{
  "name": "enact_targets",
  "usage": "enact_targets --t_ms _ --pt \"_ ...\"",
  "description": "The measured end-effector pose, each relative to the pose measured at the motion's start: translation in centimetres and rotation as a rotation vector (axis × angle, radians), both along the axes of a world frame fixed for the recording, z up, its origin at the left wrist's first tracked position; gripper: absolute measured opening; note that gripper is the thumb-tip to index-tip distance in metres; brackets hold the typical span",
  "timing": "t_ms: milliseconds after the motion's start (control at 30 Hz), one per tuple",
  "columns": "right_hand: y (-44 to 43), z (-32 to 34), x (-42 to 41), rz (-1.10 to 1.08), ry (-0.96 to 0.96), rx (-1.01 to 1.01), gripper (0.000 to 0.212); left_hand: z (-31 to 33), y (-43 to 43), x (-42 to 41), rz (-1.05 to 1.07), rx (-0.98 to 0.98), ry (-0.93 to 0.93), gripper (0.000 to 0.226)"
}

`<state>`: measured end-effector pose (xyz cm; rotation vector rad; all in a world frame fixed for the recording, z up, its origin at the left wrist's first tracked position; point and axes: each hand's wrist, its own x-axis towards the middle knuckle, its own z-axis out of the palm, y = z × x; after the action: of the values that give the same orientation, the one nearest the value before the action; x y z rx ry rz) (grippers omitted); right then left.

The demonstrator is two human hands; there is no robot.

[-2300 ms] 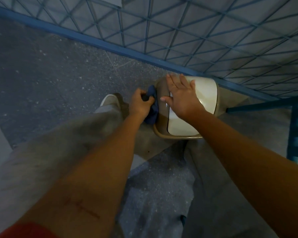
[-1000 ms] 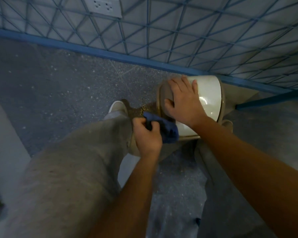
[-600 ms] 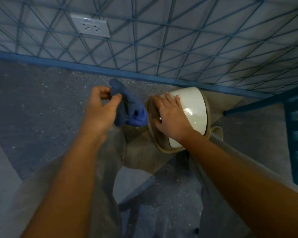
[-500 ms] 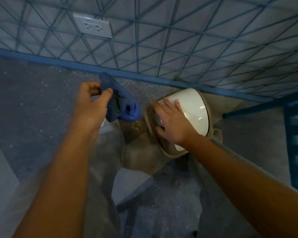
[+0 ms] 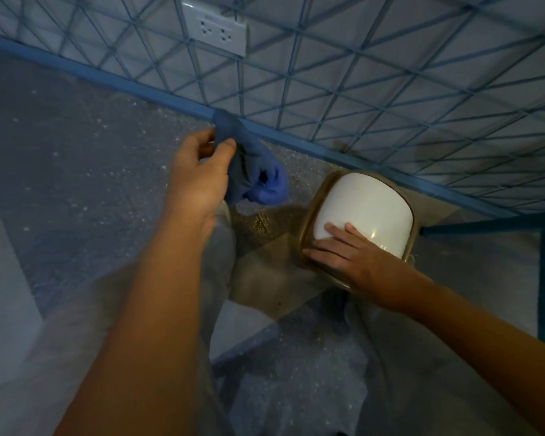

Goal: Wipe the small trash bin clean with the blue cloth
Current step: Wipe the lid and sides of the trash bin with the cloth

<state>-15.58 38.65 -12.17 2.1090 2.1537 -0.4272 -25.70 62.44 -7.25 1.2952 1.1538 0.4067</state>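
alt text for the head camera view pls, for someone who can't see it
Seen from above, a person's left hand pinches a bunched blue cloth in the air, apart from a small trash bin on the floor. The right hand rests flat on the bin's white lid, by a blue-latticed wall with a socket.

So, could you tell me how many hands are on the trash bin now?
1: the right hand lies on the trash bin, at its lid's near edge. The left hand holds the blue cloth clear of it.

Wall socket above speckled floor
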Motion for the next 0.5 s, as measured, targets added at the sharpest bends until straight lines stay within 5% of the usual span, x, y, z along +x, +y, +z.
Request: enact_targets --t_ms 267,367,500 --pt "-2.4 0.4 0.8 -0.013 0.099 -0.055 0.093 -0.7 -1.5 0.8 -0.059 -0.058 0.018 0.013" --pt "-2.8 0.7 0.4 -0.387 0.318 0.055 0.074 -1.4 -3.6 1.8 -0.117 -0.199 0.089 0.025" --pt "-2.6 0.8 0.7 -1.103 0.497 0.216 0.085 -2.8 -7.8 4.2 -0.205 -0.243 0.066 0.018"
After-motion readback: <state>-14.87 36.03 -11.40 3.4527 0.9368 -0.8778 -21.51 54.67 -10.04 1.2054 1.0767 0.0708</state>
